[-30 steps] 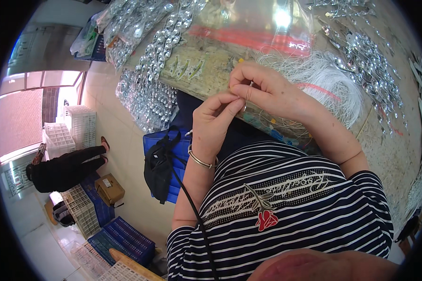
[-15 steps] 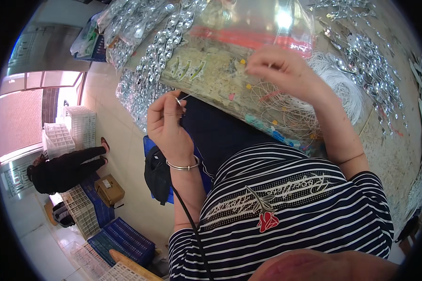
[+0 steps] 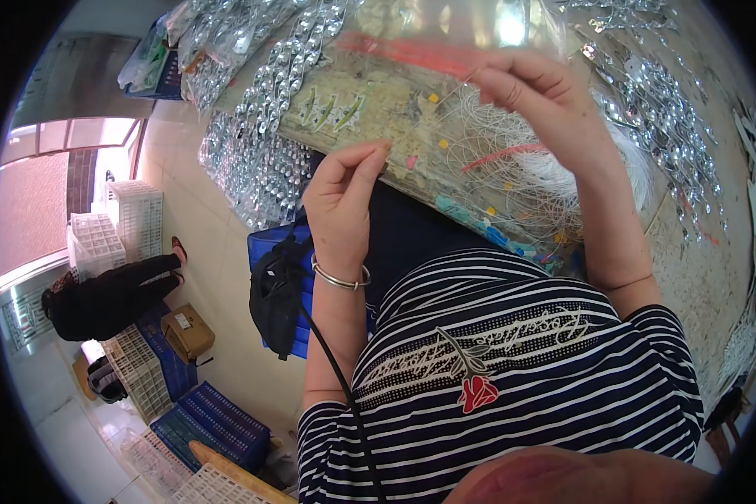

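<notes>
The right hand [image 3: 542,94] is raised over the far edge of the pile of white string [image 3: 536,172], its forearm crossing above that pile. Its thumb and forefinger are pinched together on a thin strand [image 3: 457,89], which slants down to the left, just beyond the pile's left end; the other fingers curl in. The left hand [image 3: 341,200] is to the left of the pile, well apart from it, with thumb and forefinger tips pressed together and the other fingers bent. Whatever is between those tips is too small to make out. Three green-and-white trims [image 3: 332,110] lie farther left of the pile, a clear plastic bag [image 3: 445,25] lies beyond it, and shiny silver pieces [image 3: 659,109] spread to its right. More silver strands [image 3: 256,147] hang far to its left.
</notes>
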{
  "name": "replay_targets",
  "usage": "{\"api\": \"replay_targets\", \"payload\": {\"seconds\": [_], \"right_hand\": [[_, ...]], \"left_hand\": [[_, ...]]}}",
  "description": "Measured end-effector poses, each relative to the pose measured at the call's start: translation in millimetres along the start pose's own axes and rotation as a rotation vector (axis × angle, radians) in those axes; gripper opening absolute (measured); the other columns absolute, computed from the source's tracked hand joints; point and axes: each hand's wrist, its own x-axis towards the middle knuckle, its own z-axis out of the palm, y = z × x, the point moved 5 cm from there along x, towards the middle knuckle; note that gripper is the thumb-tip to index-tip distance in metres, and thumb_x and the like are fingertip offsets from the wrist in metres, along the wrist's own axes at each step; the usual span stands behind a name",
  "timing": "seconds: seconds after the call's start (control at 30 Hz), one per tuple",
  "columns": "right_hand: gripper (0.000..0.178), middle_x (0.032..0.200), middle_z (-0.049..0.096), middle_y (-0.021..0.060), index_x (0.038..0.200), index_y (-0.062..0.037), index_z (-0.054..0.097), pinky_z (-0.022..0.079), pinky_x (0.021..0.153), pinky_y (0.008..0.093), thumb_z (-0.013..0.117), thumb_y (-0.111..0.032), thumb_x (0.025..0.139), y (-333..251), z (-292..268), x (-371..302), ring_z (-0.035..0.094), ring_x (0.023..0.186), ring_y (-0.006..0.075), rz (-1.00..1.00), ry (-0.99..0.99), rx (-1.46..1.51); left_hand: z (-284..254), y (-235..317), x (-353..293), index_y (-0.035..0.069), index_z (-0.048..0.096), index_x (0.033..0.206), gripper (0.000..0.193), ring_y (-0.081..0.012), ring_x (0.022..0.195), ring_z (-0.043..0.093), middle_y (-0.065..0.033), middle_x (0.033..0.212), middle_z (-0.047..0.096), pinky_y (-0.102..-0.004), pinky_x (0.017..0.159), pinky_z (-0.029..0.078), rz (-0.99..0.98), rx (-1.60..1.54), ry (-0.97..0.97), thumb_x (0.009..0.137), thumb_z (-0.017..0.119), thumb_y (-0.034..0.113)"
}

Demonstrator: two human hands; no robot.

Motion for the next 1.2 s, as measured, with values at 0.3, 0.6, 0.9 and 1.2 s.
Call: {"api": "replay_targets", "payload": {"seconds": [0.3,0.6,0.9,1.2], "right_hand": [[0.010,0.082,0.058,0.0020,0.092,-0.0033,0.065,0.044,0.066,0.0206,0.059,-0.008,0.086,-5,36,-8,0.054,0.073,0.0071,-0.087,-0.162,-0.195],[0.008,0.087,0.057,-0.0009,0.091,-0.0026,0.064,0.045,0.071,0.0200,0.059,-0.008,0.086,12,24,-3,0.054,0.080,0.0056,0.067,-0.121,0.031],[0.011,0.090,0.059,-0.0011,0.094,-0.0042,0.062,0.043,0.077,0.0217,0.059,-0.013,0.088,20,19,-3,0.054,0.084,0.0059,0.242,-0.087,0.067],[0.011,0.089,0.057,-0.0002,0.092,-0.0021,0.063,0.044,0.074,0.0209,0.058,-0.011,0.088,13,31,-6,0.054,0.083,0.0062,0.135,-0.141,0.082]], "left_hand": [[39,6,-3,-0.003,0.061,0.094,0.010,-0.0111,0.075,0.061,-0.0093,0.086,0.067,-0.0212,0.070,0.047,-0.150,-0.258,-0.110,0.087,0.058,0.004],[34,-4,-9,-0.004,0.059,0.094,0.012,-0.0101,0.072,0.059,-0.0060,0.079,0.064,-0.0219,0.070,0.047,-0.178,-0.306,-0.112,0.088,0.058,0.006],[36,-4,-12,-0.003,0.060,0.094,0.011,-0.0125,0.075,0.061,-0.0080,0.081,0.065,-0.0237,0.073,0.048,-0.211,-0.249,-0.141,0.088,0.058,0.006],[44,5,-5,-0.003,0.061,0.094,0.011,-0.0126,0.077,0.063,-0.0097,0.085,0.066,-0.0234,0.074,0.049,-0.204,-0.313,-0.110,0.087,0.059,0.005]]}}
